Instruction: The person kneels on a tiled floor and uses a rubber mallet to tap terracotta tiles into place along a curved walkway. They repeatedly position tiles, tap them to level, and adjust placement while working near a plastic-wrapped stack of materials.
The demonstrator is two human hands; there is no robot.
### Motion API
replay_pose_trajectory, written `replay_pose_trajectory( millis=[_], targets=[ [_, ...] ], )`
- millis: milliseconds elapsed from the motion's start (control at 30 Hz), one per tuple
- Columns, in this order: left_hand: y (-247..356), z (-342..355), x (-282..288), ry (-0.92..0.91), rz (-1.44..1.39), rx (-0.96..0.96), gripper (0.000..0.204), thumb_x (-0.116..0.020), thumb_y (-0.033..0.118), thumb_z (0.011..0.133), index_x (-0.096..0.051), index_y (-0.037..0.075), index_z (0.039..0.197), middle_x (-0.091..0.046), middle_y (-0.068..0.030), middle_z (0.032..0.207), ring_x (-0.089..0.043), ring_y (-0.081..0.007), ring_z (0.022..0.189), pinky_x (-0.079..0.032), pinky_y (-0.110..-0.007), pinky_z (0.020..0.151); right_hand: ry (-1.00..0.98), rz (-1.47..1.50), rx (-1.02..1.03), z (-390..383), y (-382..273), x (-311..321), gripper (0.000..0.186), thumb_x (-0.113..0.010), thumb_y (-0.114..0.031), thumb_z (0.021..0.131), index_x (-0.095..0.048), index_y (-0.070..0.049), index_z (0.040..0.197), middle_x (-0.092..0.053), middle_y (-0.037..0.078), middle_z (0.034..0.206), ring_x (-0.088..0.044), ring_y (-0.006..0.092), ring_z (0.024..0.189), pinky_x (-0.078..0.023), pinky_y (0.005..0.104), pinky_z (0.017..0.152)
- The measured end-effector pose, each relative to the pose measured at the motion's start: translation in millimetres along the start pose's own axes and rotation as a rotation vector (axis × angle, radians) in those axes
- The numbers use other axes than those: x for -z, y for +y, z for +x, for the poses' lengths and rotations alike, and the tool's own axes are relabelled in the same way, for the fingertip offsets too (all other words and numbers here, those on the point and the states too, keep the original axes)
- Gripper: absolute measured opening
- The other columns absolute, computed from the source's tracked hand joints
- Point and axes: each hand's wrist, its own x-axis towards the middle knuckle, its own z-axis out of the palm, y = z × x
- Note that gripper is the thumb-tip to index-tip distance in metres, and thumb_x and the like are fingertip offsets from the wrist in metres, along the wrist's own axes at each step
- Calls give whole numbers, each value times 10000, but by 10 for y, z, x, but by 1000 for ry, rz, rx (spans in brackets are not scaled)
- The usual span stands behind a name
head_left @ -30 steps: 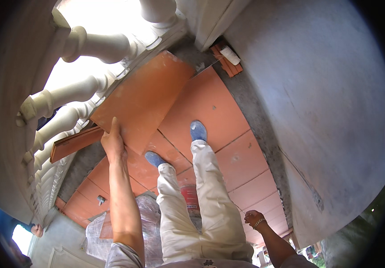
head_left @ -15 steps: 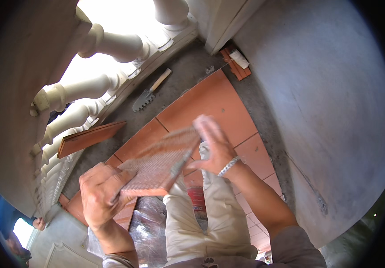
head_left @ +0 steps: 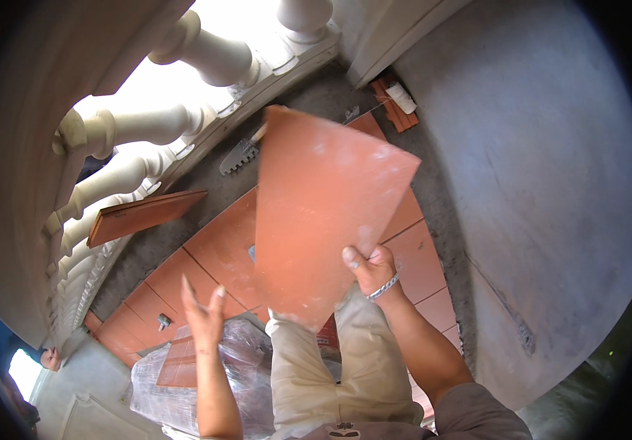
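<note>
A large terracotta floor tile (head_left: 323, 205), smooth face up with pale dusty smudges, hangs tilted over the laid floor. My right hand (head_left: 371, 270) grips its lower right edge, thumb on top and fingers underneath. Away from the tile, my left hand (head_left: 204, 312) is empty with thumb and fingers apart, above the plastic-wrapped bundle (head_left: 246, 345). Beneath the held tile lie laid terracotta tiles (head_left: 213, 260), partly hidden by it. A notched trowel (head_left: 239, 156) lies on bare grey floor beyond, its handle mostly covered by the held tile.
White balusters (head_left: 136, 117) line the left. Spare tiles (head_left: 147, 215) lean against them. Cut tile strips (head_left: 395, 110) and a white string spool (head_left: 402, 97) lie at the far corner. A grey wall (head_left: 528, 183) rises at right. Another person's hand (head_left: 50, 359) shows at lower left.
The tile has turned from its ridged underside to its smooth face and moved up and forward. My left hand has let go of it and drawn back; my right hand holds on.
</note>
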Motion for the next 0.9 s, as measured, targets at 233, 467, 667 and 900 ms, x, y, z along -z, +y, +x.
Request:
replay_pose_trajectory(
  millis=[233, 467, 667, 900],
  targets=[
    [-703, -836, -320, -339, -1055, 716, 798, -695, 419, 898, -356, -36, 1460, -494, -195, 1424, -525, -317, 1272, -427, -451, 1075, 258, 394, -328, 144, 257, 10, 459, -701, -325, 934, -558, -20, 1245, -642, 58, 1114, -622, 152, 935, -522, 327, 821],
    [-63, -202, -44, -280, -1190, 336, 603, -704, 216, 855, -463, -2, 1363, -589, -158, 1264, -597, -299, 1155, -514, -445, 976, -14, 576, -383, 621, 281, -75, 639, -680, -372, 938, -412, -20, 1399, -548, 127, 1330, -652, 275, 1078, -543, 417, 893],
    [752, 437, -287, -239, -1010, 121, 475, -654, 107, 858, -504, -43, 1284, -609, -122, 1188, -616, -237, 1067, -502, -381, 951, -105, 90, -545, 461, 705, 174, 532, -671, -344, 946, -502, -46, 1352, -652, 95, 1204, -692, 198, 965, -552, 334, 791],
    [1047, 975, -793, -243, -1021, 127, 434, -653, 65, 875, -515, -47, 1271, -623, -110, 1183, -613, -208, 1071, -488, -355, 954, 46, -73, -742, -146, 1286, 994, 424, -694, -292, 930, -587, -55, 1265, -716, 77, 1037, -710, 171, 856, -544, 255, 682]
  ],
)
